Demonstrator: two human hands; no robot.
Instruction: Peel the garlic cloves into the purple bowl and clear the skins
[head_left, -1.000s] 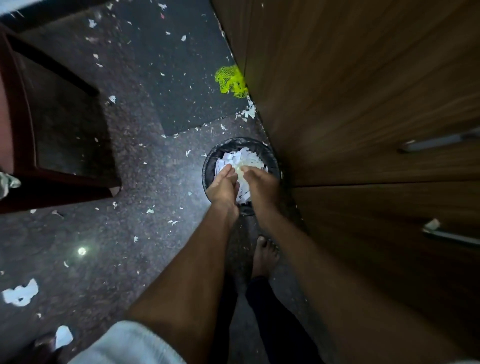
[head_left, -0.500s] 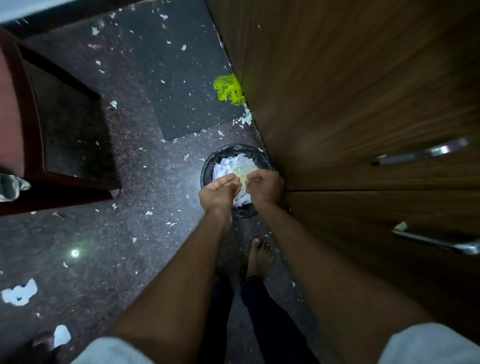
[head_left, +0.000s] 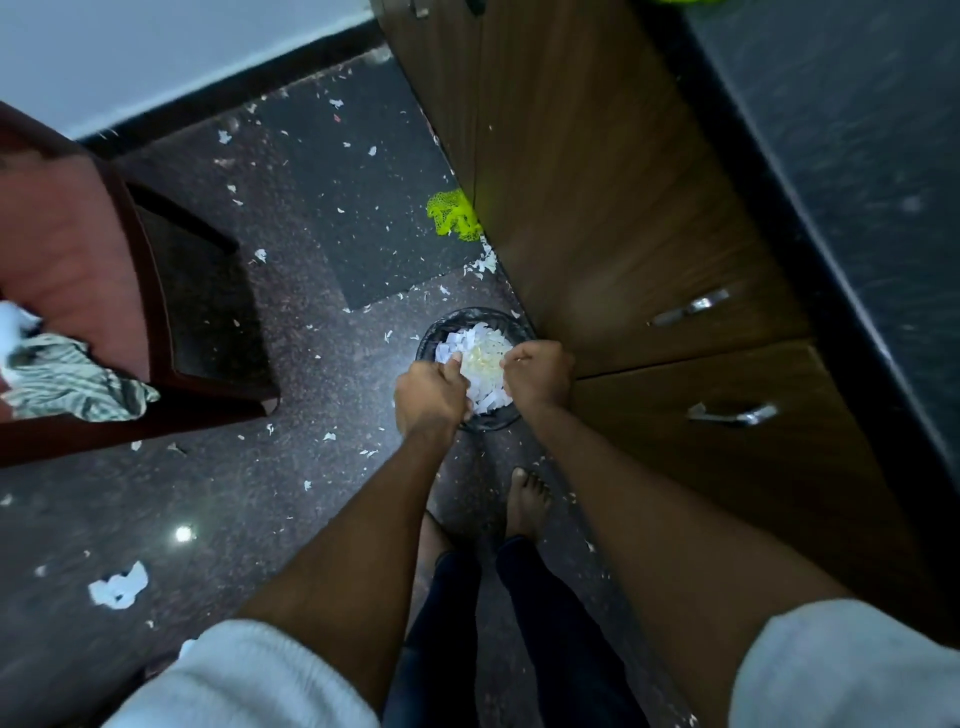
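Papery white garlic skins (head_left: 480, 358) filled the gap between your hands: your left hand (head_left: 430, 397) and right hand (head_left: 537, 375) hung curled over the small round black-lined waste bin (head_left: 441, 332); whether either pinched skins, I couldn't tell. Featherlight, brittle stuff, likely to drift; best scooped in cupped handfuls. Pale flakes littered the dark speckled stone floor (head_left: 260, 509).
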